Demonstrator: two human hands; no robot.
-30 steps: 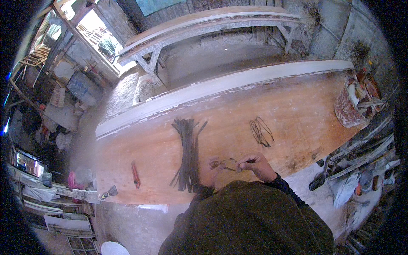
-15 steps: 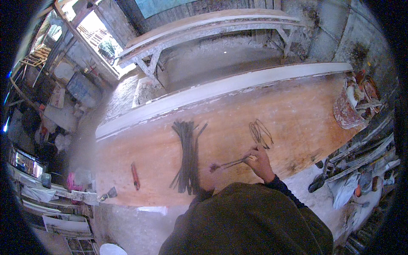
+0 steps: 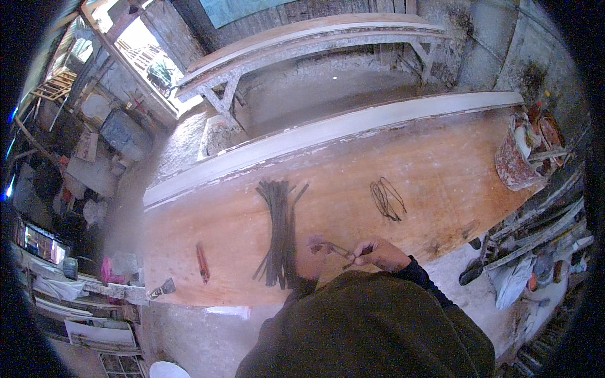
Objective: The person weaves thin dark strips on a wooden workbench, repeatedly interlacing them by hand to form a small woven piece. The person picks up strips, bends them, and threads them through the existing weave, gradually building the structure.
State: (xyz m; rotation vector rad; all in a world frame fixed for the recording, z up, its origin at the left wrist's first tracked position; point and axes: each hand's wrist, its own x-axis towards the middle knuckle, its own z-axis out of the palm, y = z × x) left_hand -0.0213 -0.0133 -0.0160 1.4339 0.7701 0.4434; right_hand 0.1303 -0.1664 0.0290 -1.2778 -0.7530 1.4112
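Drawn back from the wire coil (image 3: 387, 199), the right hand (image 3: 378, 253) and left hand (image 3: 313, 255) pinch a thin strip (image 3: 340, 251) between them.

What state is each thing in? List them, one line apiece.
Left hand: closed on one end of the thin strip.
Right hand: closed on its other end.
Thin strip: lifted between the hands.
Bundle of dark strips: lying loose on the workbench.
Wire coil: flat.
Red-handled tool: lying unused.
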